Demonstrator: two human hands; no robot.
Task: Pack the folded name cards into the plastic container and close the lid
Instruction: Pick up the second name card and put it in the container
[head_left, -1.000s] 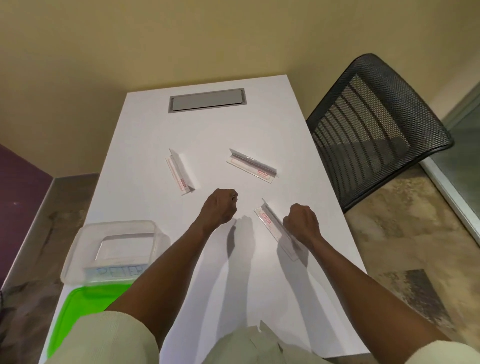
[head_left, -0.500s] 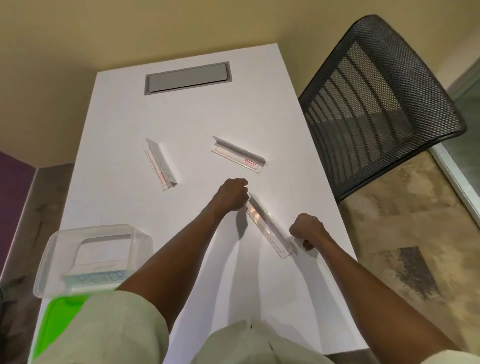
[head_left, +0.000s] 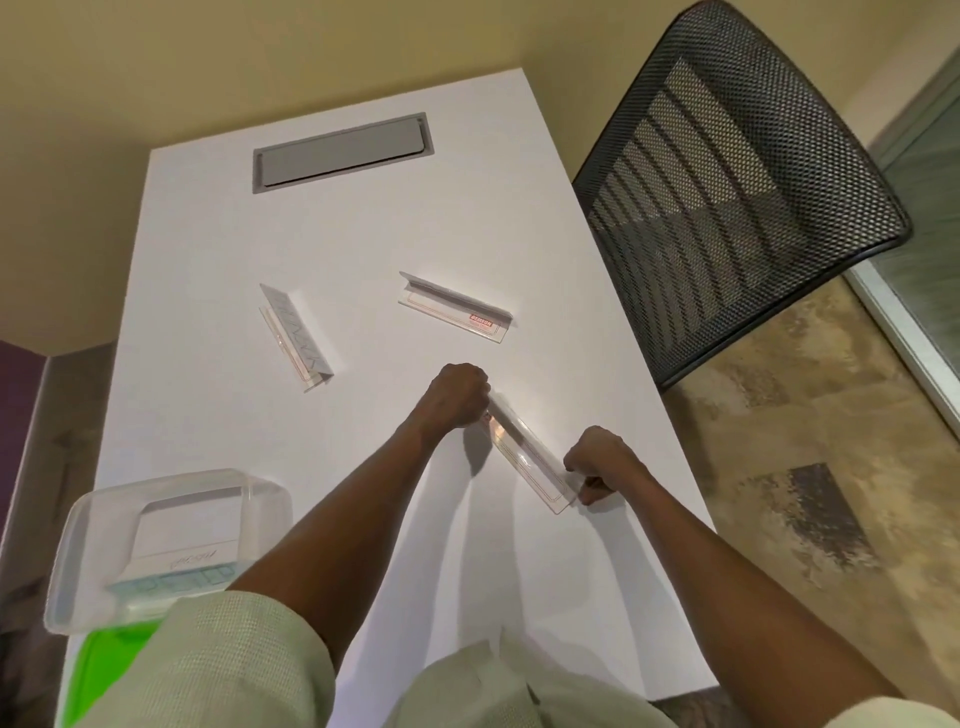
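Head view. A white tabletop (head_left: 218, 291) runs away from the person, with a grey hatch (head_left: 340, 151) set into it at 12 o'clock. Near the centre lies a folded name card (head_left: 530, 457), its long axis running from 10 o'clock to 4 o'clock. The left hand (head_left: 460, 392) grips its far end with fingers curled into a fist around it. The right hand (head_left: 602, 465) grips its near end the same way, knuckles up, fingers closed on the card's corner. Whether the card is lifted off the tabletop or resting on it I cannot tell.

Two more cards lie apart from the hands. One card (head_left: 296, 330) sits at 10 o'clock from the left hand, angled toward 11. The other, with a red label (head_left: 480, 322) near its right end, lies at 12 o'clock from the hands (head_left: 454, 306), slanting down to the right.

At 8 o'clock, on the tabletop's near left edge, stands the clear container (head_left: 67, 561), open-topped, with at least one card (head_left: 182, 556) lying inside; faint lettering shows on it. A green lid (head_left: 104, 670) lies just below the container, partly hidden by a pale sleeve (head_left: 228, 670).

A black mesh chair (head_left: 737, 171) stands at 2 o'clock, beside the tabletop's right edge.
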